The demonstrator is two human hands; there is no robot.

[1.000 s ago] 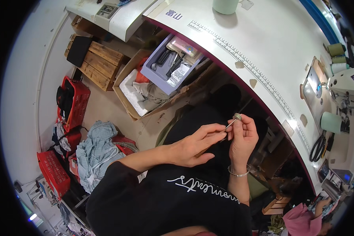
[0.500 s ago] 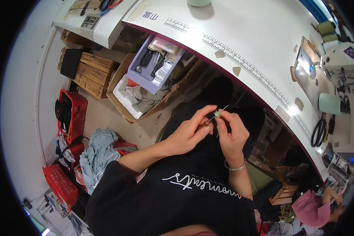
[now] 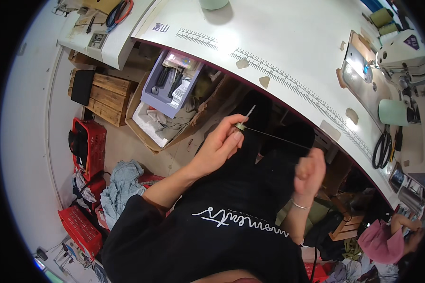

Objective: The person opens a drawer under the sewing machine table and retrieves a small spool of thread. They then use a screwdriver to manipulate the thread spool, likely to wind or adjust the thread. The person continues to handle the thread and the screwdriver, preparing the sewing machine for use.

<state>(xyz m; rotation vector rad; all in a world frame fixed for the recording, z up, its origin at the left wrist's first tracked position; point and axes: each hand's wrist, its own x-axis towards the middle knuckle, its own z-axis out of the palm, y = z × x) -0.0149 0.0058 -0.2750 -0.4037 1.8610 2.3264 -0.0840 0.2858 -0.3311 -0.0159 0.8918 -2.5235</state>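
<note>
My left hand (image 3: 222, 141) pinches a small round metal bobbin (image 3: 241, 126) at chest height, and a thin grey pin pokes up past it. A dark thread (image 3: 276, 137) runs taut from the bobbin to my right hand (image 3: 309, 170), which is closed in a fist on the thread's other end. Both hands hover above my lap, in front of my black top (image 3: 212, 236). The white worktable (image 3: 288, 42) with a printed ruler along its curved edge lies just beyond them.
A sewing machine (image 3: 401, 52) and black scissors (image 3: 381, 148) sit at the table's right. A cardboard box (image 3: 170, 118) holding a grey tray of tools stands under the table on the left. Red crates (image 3: 87, 141) and cloth piles lie on the floor. Another person in pink (image 3: 387, 240) is at lower right.
My hands were together at the bobbin; now the right hand has pulled away down to the right, drawing out a length of thread. The left hand stays holding the bobbin.
</note>
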